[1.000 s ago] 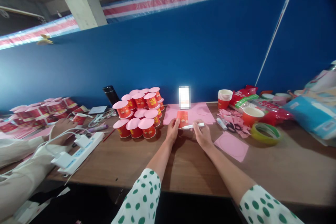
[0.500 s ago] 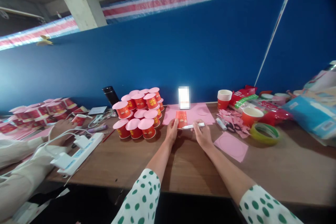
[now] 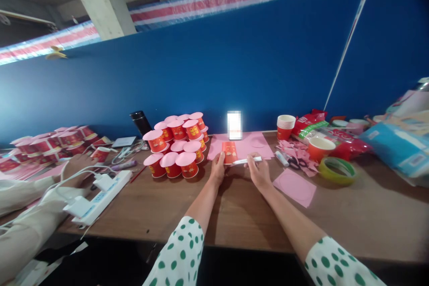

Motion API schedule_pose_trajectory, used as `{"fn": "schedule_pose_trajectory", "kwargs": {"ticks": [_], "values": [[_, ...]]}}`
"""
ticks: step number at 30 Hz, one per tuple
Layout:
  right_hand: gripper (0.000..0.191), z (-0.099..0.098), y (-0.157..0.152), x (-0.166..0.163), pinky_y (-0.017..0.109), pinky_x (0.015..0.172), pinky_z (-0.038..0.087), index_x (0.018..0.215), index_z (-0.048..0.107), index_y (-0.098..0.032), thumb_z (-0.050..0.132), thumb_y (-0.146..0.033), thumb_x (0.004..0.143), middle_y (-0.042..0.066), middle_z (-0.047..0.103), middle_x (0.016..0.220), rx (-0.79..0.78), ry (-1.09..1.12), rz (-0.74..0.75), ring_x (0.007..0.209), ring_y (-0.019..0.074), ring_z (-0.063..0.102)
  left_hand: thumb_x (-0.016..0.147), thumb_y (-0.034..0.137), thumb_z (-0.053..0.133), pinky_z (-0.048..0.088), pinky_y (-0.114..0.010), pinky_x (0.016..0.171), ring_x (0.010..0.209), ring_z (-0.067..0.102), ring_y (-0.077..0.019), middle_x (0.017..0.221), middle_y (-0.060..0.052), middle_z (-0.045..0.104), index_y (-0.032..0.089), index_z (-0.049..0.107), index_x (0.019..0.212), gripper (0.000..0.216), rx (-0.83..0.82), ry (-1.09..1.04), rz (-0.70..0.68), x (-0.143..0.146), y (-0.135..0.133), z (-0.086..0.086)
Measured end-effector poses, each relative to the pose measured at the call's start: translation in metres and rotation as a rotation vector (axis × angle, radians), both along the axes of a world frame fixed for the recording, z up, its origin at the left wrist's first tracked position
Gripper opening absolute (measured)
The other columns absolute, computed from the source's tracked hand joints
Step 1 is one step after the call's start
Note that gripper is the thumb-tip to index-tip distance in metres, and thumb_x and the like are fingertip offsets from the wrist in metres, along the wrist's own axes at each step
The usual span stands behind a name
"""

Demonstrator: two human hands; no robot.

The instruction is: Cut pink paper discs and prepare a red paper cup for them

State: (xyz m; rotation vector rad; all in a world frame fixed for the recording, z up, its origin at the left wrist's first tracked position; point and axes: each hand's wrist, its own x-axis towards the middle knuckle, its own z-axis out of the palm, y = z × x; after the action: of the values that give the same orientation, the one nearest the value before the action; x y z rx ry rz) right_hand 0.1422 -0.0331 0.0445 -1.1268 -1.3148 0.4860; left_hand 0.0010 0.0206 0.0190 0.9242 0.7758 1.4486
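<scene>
My left hand (image 3: 217, 169) grips a red paper cup (image 3: 229, 152) with gold print by its left side, over the near edge of pink paper sheets (image 3: 248, 136). In my right hand (image 3: 257, 170) is a slim white pen (image 3: 247, 161), pinched between the fingers. Its tip points left and lies close to the cup's lower right side; whether they touch, I cannot tell. To the left, red cups topped with pink paper discs (image 3: 185, 159) stand stacked in two layers. A pink square with a circle outline (image 3: 295, 187) lies right of my right hand.
A bright screen (image 3: 234, 125) stands behind the cup. Rightward are nested cups (image 3: 285, 127), pink scraps with scissors (image 3: 295, 161), a single cup (image 3: 321, 148), a tape roll (image 3: 337, 170) and a blue package (image 3: 389, 138). Left are a power strip (image 3: 102, 199) and another person's hand (image 3: 78, 167).
The red cup has shifted very slightly left in my left hand. The pen stays beside it, and the whole view has moved only a little.
</scene>
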Motion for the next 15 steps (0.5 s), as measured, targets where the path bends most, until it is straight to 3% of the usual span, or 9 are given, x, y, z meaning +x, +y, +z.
{"fn": "schedule_pose_trajectory", "kwargs": {"ticks": [15], "values": [[0.029,0.0019,0.0,0.0014,0.024,0.053,0.042,0.062,0.052,-0.02,0.044,-0.035,0.085,0.0,0.06,0.052,-0.014,0.002,-0.048,0.049,0.0146,0.056,0.069,0.048,0.065,0.049,-0.031,0.066,0.066,0.064,-0.0183,0.074,-0.006,0.068,0.012,0.064,0.081,0.038,-0.012,-0.062,0.002,0.0,0.0004,0.002]]}}
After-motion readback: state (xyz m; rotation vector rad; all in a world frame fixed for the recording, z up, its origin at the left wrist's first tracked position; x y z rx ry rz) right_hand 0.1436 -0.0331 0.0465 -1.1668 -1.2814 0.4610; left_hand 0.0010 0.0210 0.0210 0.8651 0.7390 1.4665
